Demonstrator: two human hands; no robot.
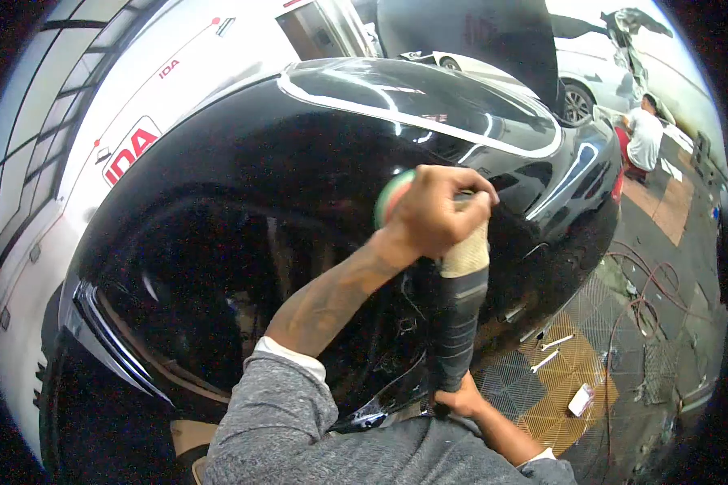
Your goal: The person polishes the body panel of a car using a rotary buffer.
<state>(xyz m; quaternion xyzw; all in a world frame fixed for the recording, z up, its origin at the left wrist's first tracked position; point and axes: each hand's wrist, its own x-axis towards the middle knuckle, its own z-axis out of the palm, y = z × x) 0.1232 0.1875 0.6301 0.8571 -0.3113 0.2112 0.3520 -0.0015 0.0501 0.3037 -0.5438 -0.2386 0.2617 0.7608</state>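
My left hand point(445, 212) is closed around the head end of a car polisher point(459, 323), which has a pale beige section and a long black body. My right hand point(461, 398) grips the polisher's rear end, close to my body. A green and orange polishing pad point(390, 198) shows beyond my left hand, at the glossy black car panel point(323, 186). My left hand hides part of the pad and of the polisher's head, so I cannot tell how fully the pad touches the paint.
White tape point(429, 125) borders the car's glass. On the floor at right lie wrenches point(546, 360), a white phone-like object point(581, 399) and a reddish hose point(615, 323). Another person point(645, 133) crouches at the far right near a white car point(594, 61).
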